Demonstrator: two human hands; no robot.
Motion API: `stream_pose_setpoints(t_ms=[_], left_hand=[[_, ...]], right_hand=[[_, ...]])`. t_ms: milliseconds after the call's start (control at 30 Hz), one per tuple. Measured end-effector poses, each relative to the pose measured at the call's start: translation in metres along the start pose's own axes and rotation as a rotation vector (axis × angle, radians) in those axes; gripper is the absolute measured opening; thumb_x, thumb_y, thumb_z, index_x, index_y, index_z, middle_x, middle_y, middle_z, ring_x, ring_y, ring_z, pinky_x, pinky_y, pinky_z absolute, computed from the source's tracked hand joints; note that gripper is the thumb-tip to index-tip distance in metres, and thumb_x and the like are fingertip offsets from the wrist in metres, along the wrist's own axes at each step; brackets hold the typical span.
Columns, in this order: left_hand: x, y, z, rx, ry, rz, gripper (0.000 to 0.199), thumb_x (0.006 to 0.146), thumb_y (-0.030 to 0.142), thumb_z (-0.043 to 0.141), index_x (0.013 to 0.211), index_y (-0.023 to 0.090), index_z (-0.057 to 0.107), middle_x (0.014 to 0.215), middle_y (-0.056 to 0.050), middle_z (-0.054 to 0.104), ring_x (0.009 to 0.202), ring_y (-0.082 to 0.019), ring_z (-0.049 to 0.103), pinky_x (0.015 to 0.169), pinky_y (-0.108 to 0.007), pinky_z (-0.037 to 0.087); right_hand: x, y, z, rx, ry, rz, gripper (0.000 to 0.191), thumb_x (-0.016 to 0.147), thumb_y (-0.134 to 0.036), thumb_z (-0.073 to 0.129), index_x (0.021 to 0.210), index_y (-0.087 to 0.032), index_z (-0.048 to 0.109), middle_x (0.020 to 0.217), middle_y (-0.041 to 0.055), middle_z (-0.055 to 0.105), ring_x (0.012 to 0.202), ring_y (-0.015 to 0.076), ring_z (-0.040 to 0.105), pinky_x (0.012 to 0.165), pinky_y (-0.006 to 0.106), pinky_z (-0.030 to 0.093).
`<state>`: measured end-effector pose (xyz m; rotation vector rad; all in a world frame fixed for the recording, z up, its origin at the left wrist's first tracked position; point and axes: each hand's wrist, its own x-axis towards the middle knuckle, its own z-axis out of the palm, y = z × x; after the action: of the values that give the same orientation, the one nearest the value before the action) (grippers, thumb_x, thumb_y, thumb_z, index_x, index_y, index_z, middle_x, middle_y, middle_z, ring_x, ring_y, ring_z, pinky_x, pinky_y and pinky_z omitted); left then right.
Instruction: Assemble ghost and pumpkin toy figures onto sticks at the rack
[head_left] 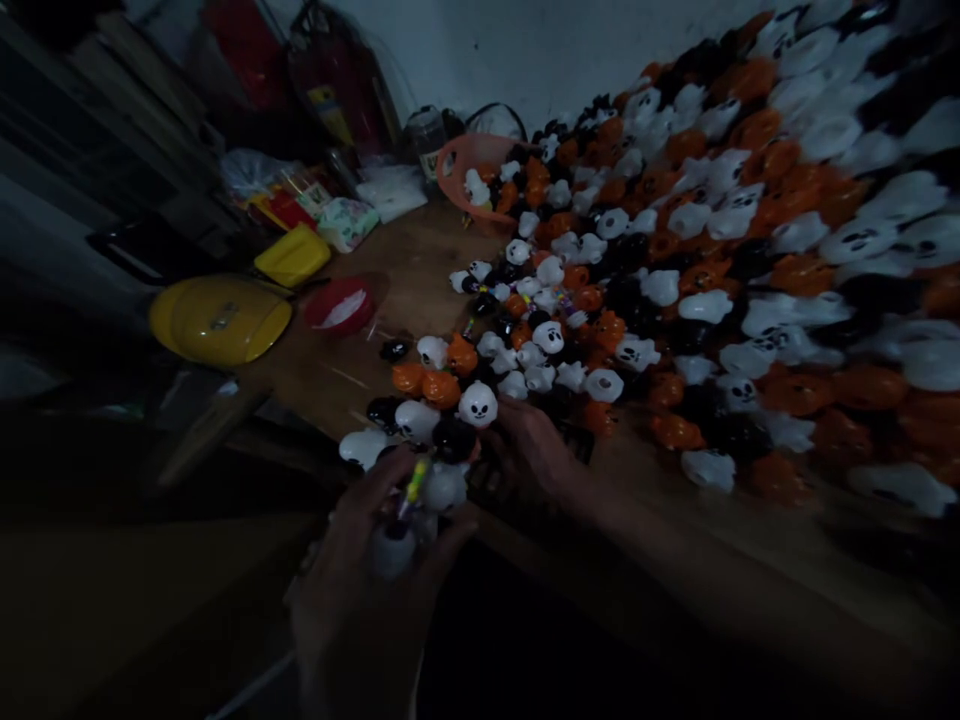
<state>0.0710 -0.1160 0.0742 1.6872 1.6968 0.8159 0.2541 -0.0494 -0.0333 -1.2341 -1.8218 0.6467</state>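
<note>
My left hand [367, 570] is curled around small whitish plastic toys [444, 488], with a yellow, green and purple piece [417, 482] sticking up among them. Just beyond its fingers lies a cluster of toy heads: white ones [416, 422], orange pumpkins [440, 388] and black ones [454, 438]. My right hand [536, 445] has its fingers bent at a white skull-face toy [478, 405] on the near side of this cluster. Its fingertips are partly hidden, and the picture is dark and blurred there.
A large heap of white, orange and black toys [705, 300] covers the right of the wooden table [405, 250]. An orange basket [457, 180] lies tipped at the back. To the left are a red bowl [337, 305], a yellow rounded object [221, 318] and a yellow box [292, 255].
</note>
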Motion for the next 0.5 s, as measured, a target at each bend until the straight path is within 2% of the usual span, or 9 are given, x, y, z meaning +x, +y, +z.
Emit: stream_pose_setpoints(t_ms=[33, 100, 167, 300, 400, 500], left_hand=[[-0.001, -0.004, 0.008, 0.128, 0.107, 0.109, 0.058, 0.068, 0.030, 0.078, 0.121, 0.039, 0.055, 0.127, 0.004, 0.060, 0.115, -0.026, 0.058, 0.091, -0.038, 0.054], [0.001, -0.011, 0.021, 0.309, 0.223, 0.292, 0.050, 0.075, 0.029, 0.072, 0.122, 0.033, 0.055, 0.120, 0.002, 0.064, 0.108, -0.022, 0.062, 0.094, -0.037, 0.052], [0.006, -0.014, 0.026, 0.356, 0.195, 0.380, 0.044, 0.081, 0.025, 0.066, 0.123, 0.031, 0.054, 0.122, 0.002, 0.064, 0.109, -0.018, 0.062, 0.095, -0.033, 0.052], [0.013, -0.015, 0.022, 0.362, 0.133, 0.468, 0.045, 0.084, 0.022, 0.063, 0.126, 0.030, 0.052, 0.132, 0.003, 0.058, 0.116, -0.014, 0.058, 0.096, -0.026, 0.050], [0.009, -0.010, 0.022, 0.317, 0.192, 0.439, 0.043, 0.083, 0.022, 0.063, 0.125, 0.030, 0.055, 0.131, 0.003, 0.059, 0.113, -0.014, 0.060, 0.095, -0.026, 0.050], [0.000, 0.002, 0.019, 0.193, 0.289, 0.291, 0.033, 0.083, 0.025, 0.064, 0.115, 0.033, 0.062, 0.126, 0.005, 0.062, 0.111, -0.017, 0.061, 0.097, -0.031, 0.049]], right_hand=[[0.000, 0.000, 0.000, 0.004, -0.003, -0.013, 0.012, 0.088, -0.015, 0.048, 0.087, -0.016, 0.061, 0.089, 0.0073, 0.062, 0.080, 0.0171, 0.057, 0.070, 0.027, 0.044], [-0.001, -0.001, 0.000, 0.009, -0.006, -0.027, 0.012, 0.087, -0.013, 0.049, 0.083, -0.016, 0.060, 0.086, 0.0067, 0.060, 0.076, 0.0163, 0.056, 0.068, 0.027, 0.044], [-0.001, -0.002, -0.001, 0.009, -0.008, -0.028, 0.013, 0.086, -0.011, 0.048, 0.080, -0.017, 0.059, 0.085, 0.0069, 0.060, 0.072, 0.0157, 0.055, 0.066, 0.027, 0.044], [-0.001, -0.005, -0.001, 0.008, -0.010, -0.061, 0.018, 0.087, -0.010, 0.044, 0.079, -0.018, 0.058, 0.086, 0.0077, 0.060, 0.070, 0.0160, 0.055, 0.062, 0.027, 0.043], [0.000, -0.004, 0.002, -0.018, 0.012, -0.047, 0.018, 0.088, -0.012, 0.043, 0.083, -0.017, 0.059, 0.086, 0.0084, 0.059, 0.074, 0.0172, 0.057, 0.066, 0.028, 0.046], [-0.001, -0.002, 0.001, -0.036, 0.007, -0.067, 0.015, 0.087, -0.012, 0.046, 0.086, -0.017, 0.060, 0.085, 0.0071, 0.061, 0.074, 0.0172, 0.059, 0.068, 0.029, 0.049]])
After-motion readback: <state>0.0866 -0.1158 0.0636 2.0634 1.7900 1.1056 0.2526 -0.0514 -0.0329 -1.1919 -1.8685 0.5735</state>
